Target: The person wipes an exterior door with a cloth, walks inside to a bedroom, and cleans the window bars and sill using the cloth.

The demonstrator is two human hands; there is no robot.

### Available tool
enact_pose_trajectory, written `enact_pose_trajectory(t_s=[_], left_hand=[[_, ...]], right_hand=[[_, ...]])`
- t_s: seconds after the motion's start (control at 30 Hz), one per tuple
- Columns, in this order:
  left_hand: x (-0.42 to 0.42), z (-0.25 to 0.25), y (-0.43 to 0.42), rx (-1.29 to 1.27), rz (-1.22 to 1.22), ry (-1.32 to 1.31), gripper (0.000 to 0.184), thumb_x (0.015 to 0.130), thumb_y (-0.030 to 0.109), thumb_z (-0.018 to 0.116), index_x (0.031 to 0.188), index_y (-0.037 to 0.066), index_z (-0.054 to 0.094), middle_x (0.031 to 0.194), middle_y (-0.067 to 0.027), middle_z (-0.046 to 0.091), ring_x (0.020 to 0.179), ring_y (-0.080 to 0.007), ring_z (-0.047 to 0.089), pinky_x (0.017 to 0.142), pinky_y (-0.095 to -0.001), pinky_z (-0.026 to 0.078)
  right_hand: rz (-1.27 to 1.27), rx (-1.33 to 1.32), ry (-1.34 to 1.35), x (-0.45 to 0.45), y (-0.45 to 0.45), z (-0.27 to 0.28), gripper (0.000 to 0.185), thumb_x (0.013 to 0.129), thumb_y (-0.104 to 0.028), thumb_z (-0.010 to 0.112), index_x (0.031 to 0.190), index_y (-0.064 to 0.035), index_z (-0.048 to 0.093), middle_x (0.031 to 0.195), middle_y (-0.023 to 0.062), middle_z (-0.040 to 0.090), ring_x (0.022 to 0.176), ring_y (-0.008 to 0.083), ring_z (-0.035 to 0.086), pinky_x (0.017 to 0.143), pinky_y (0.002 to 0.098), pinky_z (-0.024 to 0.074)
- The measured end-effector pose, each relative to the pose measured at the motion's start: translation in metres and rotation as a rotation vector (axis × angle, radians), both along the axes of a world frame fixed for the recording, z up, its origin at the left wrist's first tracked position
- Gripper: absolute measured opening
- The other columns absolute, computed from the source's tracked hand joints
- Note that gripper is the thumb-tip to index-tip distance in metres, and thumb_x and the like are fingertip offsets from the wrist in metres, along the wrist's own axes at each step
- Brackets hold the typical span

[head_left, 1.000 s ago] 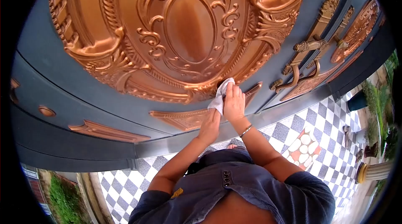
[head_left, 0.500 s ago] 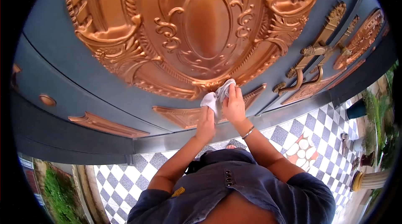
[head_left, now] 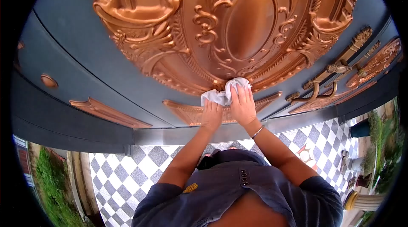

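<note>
A white cloth (head_left: 216, 97) lies bunched between my two hands, against the lower edge of a large copper-coloured relief panel (head_left: 248, 21) on a dark blue-grey door (head_left: 114, 87). My left hand (head_left: 211, 114) grips the cloth's left end, fingers pointing up. My right hand (head_left: 243, 104), with a silver bracelet (head_left: 257, 132) at the wrist, presses the other end onto the panel's bottom ornament. The cloth hides part of that ornament. Just below the hands is a smaller copper-coloured panel (head_left: 187, 113).
Ornate brass handles (head_left: 335, 69) stick out from the door on the right. A metal sill (head_left: 170, 137) runs along its foot, above a checkered tile floor (head_left: 123, 172). Potted plants (head_left: 361, 126) and a column (head_left: 367, 201) stand at right; grass (head_left: 53, 184) is at left.
My view has shifted, so the door panel appears further right. The right hand has turned flatter over the cloth, and the cloth is now spread more sideways along the panel's lower edge.
</note>
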State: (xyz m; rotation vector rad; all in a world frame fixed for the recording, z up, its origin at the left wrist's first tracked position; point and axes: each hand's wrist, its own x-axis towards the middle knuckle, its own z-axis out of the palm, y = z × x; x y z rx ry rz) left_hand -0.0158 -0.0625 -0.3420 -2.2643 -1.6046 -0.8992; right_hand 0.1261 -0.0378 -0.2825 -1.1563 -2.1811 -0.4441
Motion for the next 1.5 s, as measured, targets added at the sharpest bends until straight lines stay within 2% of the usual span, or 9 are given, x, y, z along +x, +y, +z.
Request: enact_pose_trajectory(t_s=[0.27,0.43,0.57,0.63,0.8,0.93,1.0,1.27,1.5], left_hand=[[-0.018,0.001,-0.007,-0.270,-0.026,0.062,0.043,0.076,0.011,0.053,0.116,-0.003,0.049,0.129,-0.0218,0.040,0.124,-0.0330,0.036,0.106,-0.0479,0.024],[-0.043,0.015,-0.009,0.024,0.094,0.156,0.043,0.073,0.016,0.057,0.112,-0.003,0.053,0.123,-0.0168,0.047,0.118,-0.0298,0.042,0.107,-0.0476,0.021],[-0.065,0.033,-0.010,-0.082,0.175,0.134,0.046,0.074,0.018,0.057,0.114,-0.003,0.052,0.124,-0.0160,0.047,0.118,-0.0297,0.041,0.107,-0.0481,0.020],[-0.075,0.048,-0.011,0.095,0.193,0.103,0.030,0.073,0.015,0.052,0.094,-0.004,0.060,0.104,-0.0131,0.056,0.109,-0.0263,0.049,0.105,-0.0479,0.027],[-0.093,0.076,0.000,0.251,0.295,-0.123,0.052,0.074,0.012,0.056,0.123,-0.003,0.046,0.123,-0.0237,0.045,0.118,-0.0405,0.039,0.103,-0.0565,0.023],[-0.100,0.111,0.013,0.397,0.275,-0.324,0.050,0.082,0.012,0.054,0.128,-0.002,0.040,0.126,-0.0222,0.044,0.116,-0.0416,0.040,0.098,-0.0490,0.031],[-0.085,0.107,0.022,0.295,0.116,-0.878,0.052,0.082,0.010,0.053,0.130,-0.003,0.036,0.128,-0.0260,0.039,0.118,-0.0452,0.036,0.100,-0.0474,0.029],[-0.062,0.047,-0.011,0.158,0.091,-0.544,0.055,0.079,0.005,0.055,0.129,-0.005,0.035,0.128,-0.0270,0.038,0.117,-0.0471,0.035,0.099,-0.0484,0.029],[-0.068,0.093,-0.023,0.193,0.037,-0.564,0.055,0.075,0.002,0.057,0.125,-0.008,0.038,0.124,-0.0300,0.040,0.112,-0.0504,0.037,0.097,-0.0526,0.030]], right_hand=[[0.047,-0.026,-0.045,-0.002,-0.012,0.008,0.043,0.077,-0.010,0.049,0.120,-0.0028,0.050,0.118,0.0131,0.047,0.116,0.0335,0.043,0.102,0.0496,0.0293],[0.237,-0.036,-0.170,-0.017,-0.011,0.013,0.045,0.077,-0.012,0.048,0.120,-0.0016,0.050,0.123,0.0139,0.046,0.118,0.0310,0.042,0.105,0.0458,0.0284],[0.347,0.001,-0.257,-0.037,-0.009,0.013,0.045,0.077,-0.013,0.048,0.120,0.0003,0.050,0.125,0.0140,0.044,0.120,0.0294,0.041,0.106,0.0439,0.0268],[0.287,-0.075,-0.291,-0.049,-0.009,0.018,0.045,0.077,-0.014,0.047,0.119,0.0020,0.049,0.126,0.0140,0.044,0.121,0.0281,0.041,0.107,0.0430,0.0241],[0.347,0.037,-0.326,-0.089,-0.003,0.069,0.045,0.080,-0.019,0.045,0.120,0.0015,0.048,0.125,0.0147,0.044,0.118,0.0278,0.041,0.107,0.0444,0.0232],[0.381,0.208,-0.131,-0.125,0.002,0.114,0.046,0.080,-0.017,0.045,0.122,0.0000,0.047,0.122,0.0128,0.045,0.117,0.0280,0.040,0.106,0.0441,0.0241],[0.380,0.194,-0.123,-0.129,0.003,0.112,0.046,0.080,-0.017,0.044,0.122,-0.0002,0.047,0.121,0.0127,0.045,0.117,0.0278,0.040,0.107,0.0439,0.0239],[0.329,0.034,-0.434,-0.081,-0.003,0.061,0.048,0.079,-0.019,0.048,0.124,-0.0021,0.047,0.118,0.0098,0.047,0.117,0.0240,0.041,0.106,0.0455,0.0239],[0.234,0.244,-0.206,-0.108,-0.004,0.141,0.040,0.074,-0.015,0.055,0.113,-0.0048,0.056,0.113,0.0060,0.051,0.110,0.0210,0.047,0.102,0.0615,0.0217]])
